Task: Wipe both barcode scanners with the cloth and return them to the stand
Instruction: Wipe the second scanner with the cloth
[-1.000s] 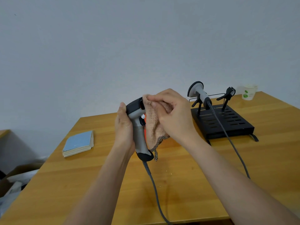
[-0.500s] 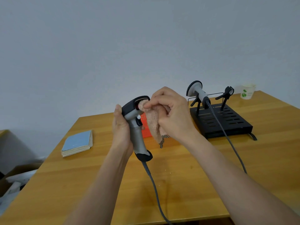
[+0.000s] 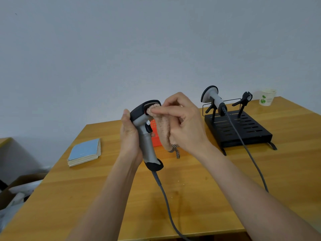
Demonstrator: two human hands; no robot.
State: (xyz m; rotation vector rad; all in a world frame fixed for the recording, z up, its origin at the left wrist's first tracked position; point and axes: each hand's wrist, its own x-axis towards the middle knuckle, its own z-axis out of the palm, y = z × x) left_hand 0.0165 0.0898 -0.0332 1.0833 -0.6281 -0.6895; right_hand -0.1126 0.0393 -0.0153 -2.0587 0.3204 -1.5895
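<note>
My left hand holds the scanner upright above the tabletop, the fingers closed around its grey handle, and its cable hangs down from the black foot toward the near edge. One second ago the cloth lay lower, along the side of the head and handle; now I have brought its top fold up into the window at the front of the head. I judge from this that the body is done and I am cleaning the window, so the first scanner is near its end but not yet back in its place.

My right hand pinches the cloth: thumb and forefinger press the fold against the window, the other fingers are curled over the hanging part. So neither grip is spread; the left is wrapped on the scanner, the right is pressed together on the cloth.

Behind my hands something orange stands on the tabletop, mostly hidden. To the left lies a blue booklet. Farther right is the black stand, where the second scanner rests in one cradle with its own cable coming down; the other cradle is free. A paper cup stands near the wall.
</note>
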